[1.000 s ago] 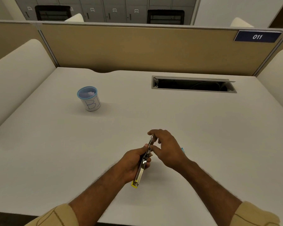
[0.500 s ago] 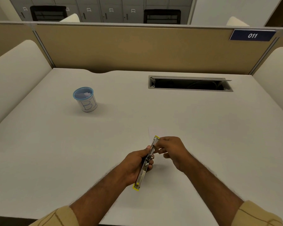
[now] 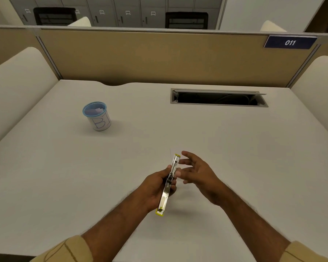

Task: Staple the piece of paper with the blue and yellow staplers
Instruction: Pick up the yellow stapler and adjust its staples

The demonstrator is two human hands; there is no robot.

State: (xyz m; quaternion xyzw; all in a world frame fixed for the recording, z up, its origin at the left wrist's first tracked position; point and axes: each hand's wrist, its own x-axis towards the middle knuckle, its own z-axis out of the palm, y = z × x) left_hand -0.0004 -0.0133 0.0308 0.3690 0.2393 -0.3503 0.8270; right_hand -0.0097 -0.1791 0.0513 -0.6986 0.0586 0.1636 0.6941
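My left hand (image 3: 155, 188) grips the yellow stapler (image 3: 168, 186) around its middle, a little above the white desk (image 3: 64, 176). The stapler is swung open into a long metal strip with yellow ends, one pointing away from me and one toward me. Just to its right, my right hand (image 3: 199, 173) hovers with fingers spread and holds nothing. A faint edge of white paper (image 3: 170, 153) shows on the desk beyond the stapler's far tip; the sheet is hard to tell from the desk. The blue stapler is not visible.
A blue-rimmed cup (image 3: 97, 116) marked "B" with paper scraps inside stands at the left middle of the desk. A cable slot (image 3: 218, 97) lies open at the back right. A tan partition (image 3: 159, 57) closes the back; cushioned side panels flank the desk.
My right hand was pinching the far end of the stapler half a second ago; it has let go and spread its fingers. The left hand keeps its hold.
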